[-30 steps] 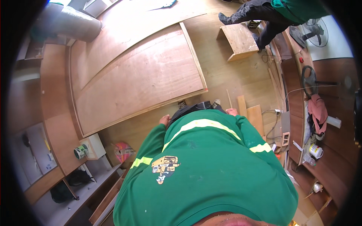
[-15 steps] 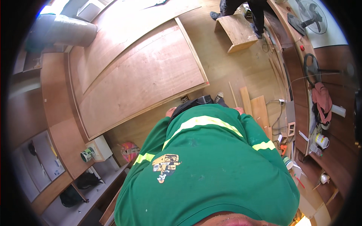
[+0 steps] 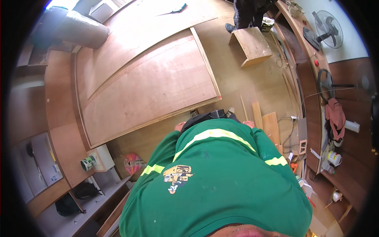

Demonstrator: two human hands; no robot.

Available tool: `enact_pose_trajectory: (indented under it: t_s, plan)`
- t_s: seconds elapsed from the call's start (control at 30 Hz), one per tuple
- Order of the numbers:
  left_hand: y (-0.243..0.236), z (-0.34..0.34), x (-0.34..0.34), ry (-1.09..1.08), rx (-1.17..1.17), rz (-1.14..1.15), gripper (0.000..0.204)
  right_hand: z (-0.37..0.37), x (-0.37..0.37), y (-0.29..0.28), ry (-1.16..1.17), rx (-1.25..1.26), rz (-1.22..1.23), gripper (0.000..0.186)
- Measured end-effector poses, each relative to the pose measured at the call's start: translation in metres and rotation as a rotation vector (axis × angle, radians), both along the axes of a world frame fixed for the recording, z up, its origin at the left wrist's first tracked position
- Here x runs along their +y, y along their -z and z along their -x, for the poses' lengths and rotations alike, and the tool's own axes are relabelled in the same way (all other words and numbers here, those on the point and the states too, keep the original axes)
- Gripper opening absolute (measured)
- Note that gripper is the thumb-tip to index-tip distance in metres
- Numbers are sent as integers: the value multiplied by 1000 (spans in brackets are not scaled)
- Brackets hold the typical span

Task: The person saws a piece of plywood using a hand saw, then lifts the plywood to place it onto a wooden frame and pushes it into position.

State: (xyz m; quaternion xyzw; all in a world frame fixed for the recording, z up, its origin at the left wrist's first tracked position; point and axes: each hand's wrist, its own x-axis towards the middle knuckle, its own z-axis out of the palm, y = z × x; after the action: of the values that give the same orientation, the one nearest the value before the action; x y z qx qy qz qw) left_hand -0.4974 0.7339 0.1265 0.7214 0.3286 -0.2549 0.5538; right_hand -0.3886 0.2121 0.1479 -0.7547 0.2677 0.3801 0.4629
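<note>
My left hand (image 3: 180, 126) hangs at my left hip, fingers curled and partly hidden by my green sleeve and body. My right hand (image 3: 248, 124) hangs at my right hip, also curled; whether either holds anything is hidden. My shoes (image 3: 231, 112) show just short of a large plywood panel (image 3: 146, 89) with a wooden edge strip, lying in front of me and to the left. Narrow wood boards (image 3: 269, 130) lie on the floor beside my right hand.
A person in dark trousers (image 3: 244, 14) stands behind a plywood box (image 3: 254, 47). A fan (image 3: 329, 29), pink cloth (image 3: 334, 116) and cable (image 3: 292, 130) are on the right. Cabinets (image 3: 59, 154) and a large wrapped roll (image 3: 83, 29) are on the left.
The other person's upper body has left the top of the view, and their leg has shifted upward. My hands stay at my sides, slightly lower in the picture than half a second ago.
</note>
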Motion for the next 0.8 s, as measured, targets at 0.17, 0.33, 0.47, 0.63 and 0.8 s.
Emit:
enact_pose_trajectory:
  t_s: [0.17,0.33,0.47,0.63,0.8]
  plan:
    - [7,-8,-5,-87,-4,69,48,-10,3,-6,-59,-33,24,27]
    - [17,-7,-10,-43,21,-22,53,-11,-6,1,-62,-28,4,27]
    - [20,2,-3,-38,52,-97,53,-11,-9,11,-54,15,-103,25]
    - [15,-2,-7,-94,60,-36,52,-11,-18,21,-37,1,-123,25]
    - [10,-10,-16,-73,25,4,49,-8,-23,21,-45,-24,-18,25]
